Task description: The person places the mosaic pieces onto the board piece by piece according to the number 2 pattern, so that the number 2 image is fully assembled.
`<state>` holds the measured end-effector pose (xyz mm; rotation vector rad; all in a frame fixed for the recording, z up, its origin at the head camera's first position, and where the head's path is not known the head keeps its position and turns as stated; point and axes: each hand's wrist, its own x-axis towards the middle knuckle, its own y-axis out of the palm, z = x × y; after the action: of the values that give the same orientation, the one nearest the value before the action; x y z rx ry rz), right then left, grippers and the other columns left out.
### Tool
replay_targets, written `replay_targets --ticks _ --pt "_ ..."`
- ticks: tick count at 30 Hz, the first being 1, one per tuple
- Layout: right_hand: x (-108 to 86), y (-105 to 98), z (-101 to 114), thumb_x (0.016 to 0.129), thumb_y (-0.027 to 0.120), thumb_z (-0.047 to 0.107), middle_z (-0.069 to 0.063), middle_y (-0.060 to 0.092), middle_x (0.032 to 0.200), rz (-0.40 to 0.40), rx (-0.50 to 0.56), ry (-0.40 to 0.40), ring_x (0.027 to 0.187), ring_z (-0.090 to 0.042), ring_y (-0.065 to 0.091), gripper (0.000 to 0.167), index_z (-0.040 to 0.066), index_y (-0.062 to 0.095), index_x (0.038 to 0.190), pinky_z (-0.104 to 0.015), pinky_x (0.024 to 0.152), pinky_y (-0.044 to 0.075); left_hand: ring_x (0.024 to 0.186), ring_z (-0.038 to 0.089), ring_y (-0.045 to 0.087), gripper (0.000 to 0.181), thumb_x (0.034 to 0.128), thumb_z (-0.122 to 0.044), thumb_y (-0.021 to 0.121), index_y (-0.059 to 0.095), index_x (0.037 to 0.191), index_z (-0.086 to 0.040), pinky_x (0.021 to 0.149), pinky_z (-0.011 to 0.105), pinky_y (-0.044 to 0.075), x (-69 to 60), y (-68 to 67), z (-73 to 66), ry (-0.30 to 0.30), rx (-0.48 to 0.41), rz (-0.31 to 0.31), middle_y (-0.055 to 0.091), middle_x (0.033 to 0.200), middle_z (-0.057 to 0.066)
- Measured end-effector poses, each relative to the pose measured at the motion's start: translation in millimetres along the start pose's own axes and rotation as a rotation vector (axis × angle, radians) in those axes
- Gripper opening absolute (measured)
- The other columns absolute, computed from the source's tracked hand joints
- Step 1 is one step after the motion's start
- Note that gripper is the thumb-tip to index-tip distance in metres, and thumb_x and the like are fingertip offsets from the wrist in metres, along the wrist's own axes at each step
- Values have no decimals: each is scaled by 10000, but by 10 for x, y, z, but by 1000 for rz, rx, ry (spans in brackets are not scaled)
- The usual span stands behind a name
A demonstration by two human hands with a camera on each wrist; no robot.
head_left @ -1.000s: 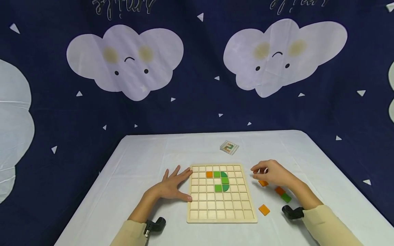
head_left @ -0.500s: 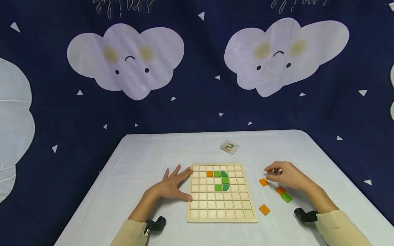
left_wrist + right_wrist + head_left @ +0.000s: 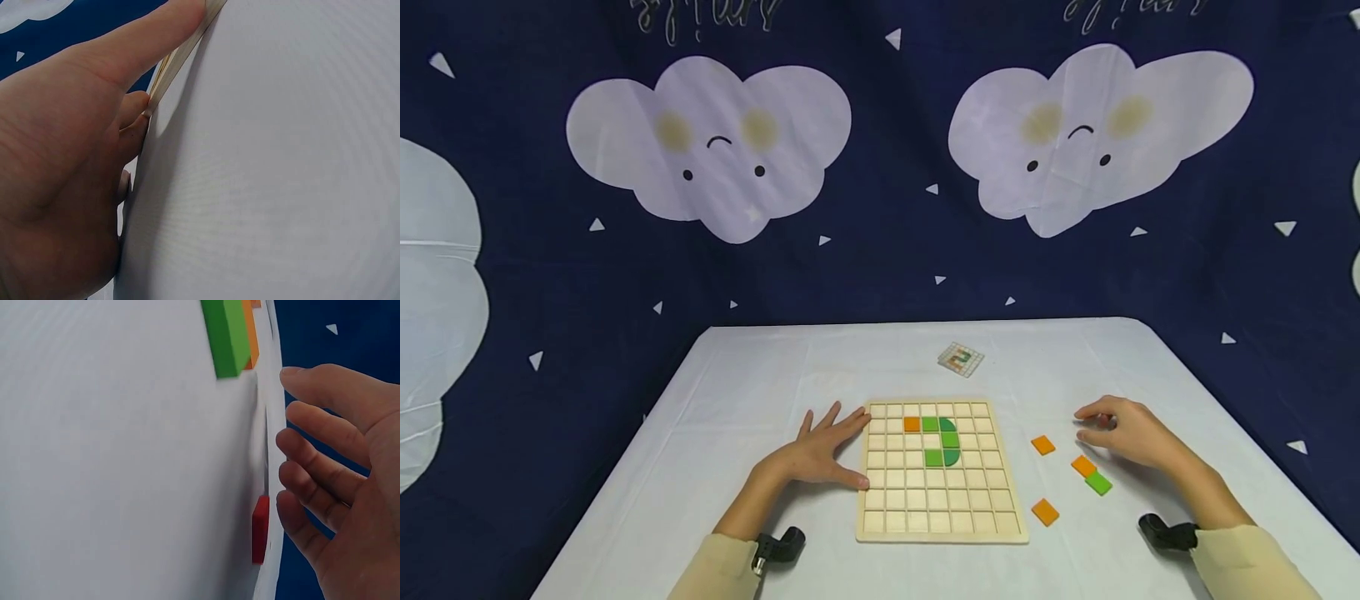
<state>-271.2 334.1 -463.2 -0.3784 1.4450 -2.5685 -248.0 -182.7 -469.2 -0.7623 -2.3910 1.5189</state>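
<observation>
The right hand has moved outward since half a second ago, from beside the farthest loose orange tile to a spot well apart from the board; the left hand lies as it did.

There is one board, flat on the white table, in front of the person. Six pieces sit in its grid: one orange square, three green squares and two darker green rounded pieces. To the board's right lie three loose orange tiles and one loose green tile, which touches one of the orange ones. The right wrist view also shows one red piece on the table near the little finger.

The left hand is spread, its thumb and fingertips touching the board's left edge. The right hand is raised above the table, fingers loosely bent and thumb apart from them.

Beyond the board lies a small card printed with a grid pattern; whether it is one card or several, I cannot tell. Each wrist wears a black camera mount at a cream sleeve. A navy backdrop with pale clouds hangs behind.
</observation>
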Motion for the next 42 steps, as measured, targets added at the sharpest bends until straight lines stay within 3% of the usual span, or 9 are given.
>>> replay_targets --ticks 8,19,29,42 --pt "-132 -39 -149 802 790 331 7 612 920 -17 -18 6 799 -186 493 367 98 715 1075 -301 649 421 1447 320 -31 1101 680 -709 704 218 1547 -234 1080 608 -115 -1 -15 -3 0 -4 5 144 1595 -15" --pt "-291 -95 -239 775 779 141 6 611 913 -48 -82 13 795 -186 498 245 114 715 1010 -324 661 420 1448 296 -38 1104 671 -727 694 215 1547 -256 1081 595 -128 2 7 5 -14 3 8 138 1594 -39" --pt "-353 -110 -244 773 797 226 -29 618 935 -57 -95 52 804 -202 505 278 97 713 1005 -364 672 424 1448 301 -33 1111 668 -721 702 214 1547 -247 1084 600 -115 4 -13 -6 -13 10 11 135 1594 -39" --pt "-367 -196 -202 794 785 271 20 539 761 -2 -107 88 681 -161 457 245 107 698 953 -299 556 367 1449 301 -30 1108 665 -728 698 228 1545 -246 1084 600 -117 13 4 8 -6 7 1 148 1594 -33"
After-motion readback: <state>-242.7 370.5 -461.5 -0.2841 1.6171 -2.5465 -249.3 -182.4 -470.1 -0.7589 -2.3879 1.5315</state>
